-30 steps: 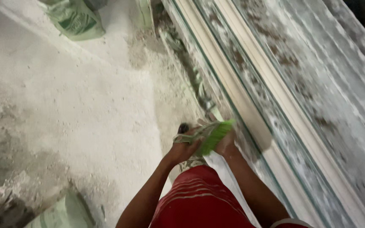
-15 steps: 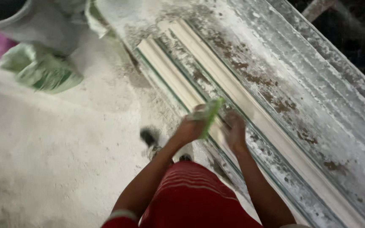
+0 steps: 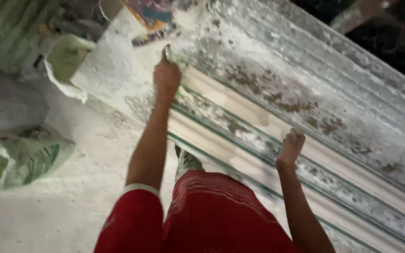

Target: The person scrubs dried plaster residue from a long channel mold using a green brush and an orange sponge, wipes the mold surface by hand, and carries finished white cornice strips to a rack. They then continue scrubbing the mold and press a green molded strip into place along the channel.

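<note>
From the head camera I see my left hand (image 3: 166, 77) clenched around a small pale-green scraper (image 3: 167, 52), its tip pressed on the far end of the long plaster moulding (image 3: 240, 154). My right hand (image 3: 290, 146) rests loosely curled on the wet ridge, gripping nothing. I judge the damp plaster slick: a slipped scraper could gouge the profile, and leaning could shift that supporting hand.
</note>
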